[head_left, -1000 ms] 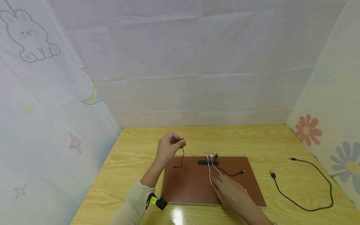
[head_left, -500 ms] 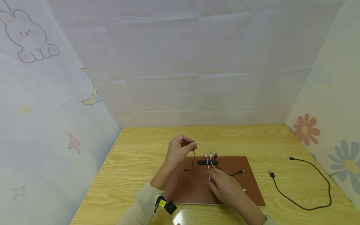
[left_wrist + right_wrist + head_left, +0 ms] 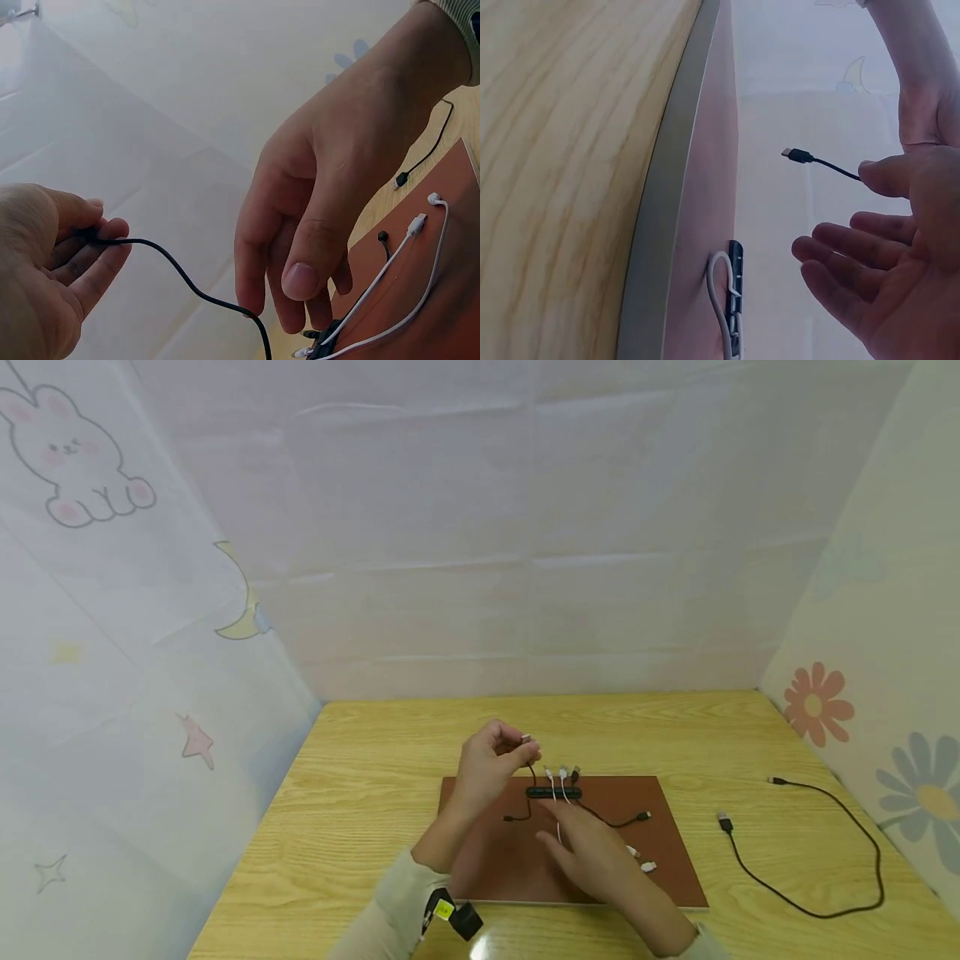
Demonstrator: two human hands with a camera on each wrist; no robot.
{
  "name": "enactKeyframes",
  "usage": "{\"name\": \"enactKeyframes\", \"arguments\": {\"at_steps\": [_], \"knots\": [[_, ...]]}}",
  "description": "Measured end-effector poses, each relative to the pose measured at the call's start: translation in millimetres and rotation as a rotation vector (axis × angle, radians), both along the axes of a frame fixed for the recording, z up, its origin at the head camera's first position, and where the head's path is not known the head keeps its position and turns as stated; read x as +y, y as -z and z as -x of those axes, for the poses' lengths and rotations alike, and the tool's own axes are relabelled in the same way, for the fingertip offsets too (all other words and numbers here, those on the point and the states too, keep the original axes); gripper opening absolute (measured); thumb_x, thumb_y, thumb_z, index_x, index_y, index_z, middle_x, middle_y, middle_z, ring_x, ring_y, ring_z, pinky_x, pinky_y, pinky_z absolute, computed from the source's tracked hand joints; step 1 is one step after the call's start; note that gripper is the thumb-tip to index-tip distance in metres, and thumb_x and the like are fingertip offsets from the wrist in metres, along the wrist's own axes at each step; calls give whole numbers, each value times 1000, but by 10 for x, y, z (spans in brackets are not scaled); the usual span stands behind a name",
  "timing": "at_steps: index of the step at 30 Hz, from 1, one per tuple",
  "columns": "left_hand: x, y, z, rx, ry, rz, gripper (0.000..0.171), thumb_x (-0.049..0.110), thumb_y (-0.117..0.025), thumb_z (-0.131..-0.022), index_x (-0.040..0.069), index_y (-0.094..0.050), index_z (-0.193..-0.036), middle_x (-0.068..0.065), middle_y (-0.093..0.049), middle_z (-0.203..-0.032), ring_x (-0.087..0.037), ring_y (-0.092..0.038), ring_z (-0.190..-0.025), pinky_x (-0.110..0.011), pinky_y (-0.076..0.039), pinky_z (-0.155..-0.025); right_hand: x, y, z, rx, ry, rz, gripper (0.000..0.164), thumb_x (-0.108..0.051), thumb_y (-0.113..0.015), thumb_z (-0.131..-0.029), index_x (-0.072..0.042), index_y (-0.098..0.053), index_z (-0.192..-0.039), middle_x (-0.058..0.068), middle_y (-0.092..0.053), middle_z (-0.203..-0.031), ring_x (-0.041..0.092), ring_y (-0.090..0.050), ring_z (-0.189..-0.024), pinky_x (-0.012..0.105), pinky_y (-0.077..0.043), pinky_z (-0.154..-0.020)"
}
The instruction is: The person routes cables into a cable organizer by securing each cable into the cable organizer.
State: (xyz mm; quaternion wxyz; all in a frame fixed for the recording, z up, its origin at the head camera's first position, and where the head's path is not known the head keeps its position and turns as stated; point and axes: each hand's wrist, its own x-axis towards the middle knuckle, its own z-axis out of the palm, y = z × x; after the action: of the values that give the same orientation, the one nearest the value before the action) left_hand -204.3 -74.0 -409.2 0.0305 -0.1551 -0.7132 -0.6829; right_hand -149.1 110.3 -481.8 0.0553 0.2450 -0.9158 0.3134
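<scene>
My left hand (image 3: 483, 768) pinches one end of a short black USB cable (image 3: 200, 295) above the board's back edge. The cable hangs down by a black cable clip strip (image 3: 553, 792), its small plug (image 3: 799, 156) loose at the other end. Close to that cable is my right hand (image 3: 596, 852), thumb apart from loosely bent fingers that grip nothing. Whether a fingertip touches the cable cannot be told. Two white cables and another black cable (image 3: 615, 825) run through the strip, their ends sticking up behind it. Two white plugs (image 3: 648, 867) lie right of my right hand.
The strip sits on a reddish-brown board (image 3: 667, 847) lying on a wooden table (image 3: 322, 827). A longer black USB cable (image 3: 813, 914) lies curved on the table at the right. Printed cloth walls stand behind and at both sides.
My left hand has moved right with the black cable, bringing it to the strip's left end. My right hand has left the white cables and shifted slightly up and left.
</scene>
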Motion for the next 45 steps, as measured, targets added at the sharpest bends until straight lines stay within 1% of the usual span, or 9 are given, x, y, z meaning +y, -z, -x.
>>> {"name": "enactKeyframes", "arguments": {"at_steps": [3, 5, 8, 15, 20, 26, 31, 37, 45], "knots": [[33, -15, -23, 18, 1, -3, 21, 12, -74, -94, -3, -62, -103, -19, -73, -100, -20, -75, -88, -41, -61, -82, -2, -1, 11, -29, -10, 77, 42, -21, -69, -99, -5, -59, -136, 7, -70, -122, 20, -68, -100, 37, -57, -80], [59, -26, -40, 30, 5, -9, 21, 11, -73, -94, -3, -62, -104, -19, -73, -99, -20, -74, -88, -38, -61, -81, 0, 1, 18, -45, -12, 109, 41, -20, -68, -99, -4, -59, -136, 7, -69, -124, 23, -68, -106, 40, -58, -83], [100, -43, -64, 41, 11, -10, 21, 11, -74, -94, -3, -61, -103, -19, -73, -99, -19, -74, -88, -34, -61, -80, 0, 5, 29, -52, -6, 132, 36, -21, -69, -99, -7, -62, -131, 3, -68, -121, 22, -67, -107, 40, -57, -84], [163, -35, -101, 33, 5, 2, 20, 13, -74, -95, 0, -61, -101, -17, -74, -97, -20, -74, -88, -32, -60, -79, -23, -11, 38, -57, 38, 194, 11, -16, -72, -96, -13, -66, -104, -11, -62, -97, 10, -63, -91, 33, -56, -78], [171, 1, -104, 31, 9, -19, 21, 13, -74, -94, -1, -60, -101, -17, -73, -98, -21, -73, -89, -30, -60, -80, -38, -26, 35, -70, 69, 246, 6, -15, -71, -97, -16, -66, -101, -9, -68, -97, 12, -67, -94, 30, -57, -78], [139, 14, -86, 17, 12, -55, 22, 13, -74, -94, -2, -60, -101, -18, -73, -100, -20, -73, -89, -33, -60, -81, -18, -27, 15, -72, 109, 285, 6, -10, -68, -98, -12, -65, -102, -6, -67, -90, 4, -61, -76, 25, -52, -65], [77, 37, -29, -38, 12, -148, 20, 9, -72, -94, -3, -59, -103, -13, -72, -100, -15, -73, -87, -36, -60, -83, 5, 15, 17, 41, 103, 344, 10, -5, -67, -98, -13, -65, -104, -2, -67, -87, 3, -58, -71, 24, -49, -60], [2, 69, 35, -92, 1, -229, 21, 9, -73, -94, -4, -63, -108, -5, -71, -96, -16, -73, -87, -37, -60, -84, 2, 37, 36, 222, 57, 382, 15, 1, -69, -94, -10, -70, -105, -2, -69, -92, 2, -60, -77, 24, -52, -62], [-59, 145, 115, -185, -40, -271, 22, 9, -75, -92, -3, -66, -109, -3, -72, -94, -16, -73, -85, -36, -60, -82, -9, 78, 37, 275, 44, 342, 17, 1, -69, -94, -5, -74, -109, -1, -70, -95, -1, -55, -76, 22, -50, -61]]}}
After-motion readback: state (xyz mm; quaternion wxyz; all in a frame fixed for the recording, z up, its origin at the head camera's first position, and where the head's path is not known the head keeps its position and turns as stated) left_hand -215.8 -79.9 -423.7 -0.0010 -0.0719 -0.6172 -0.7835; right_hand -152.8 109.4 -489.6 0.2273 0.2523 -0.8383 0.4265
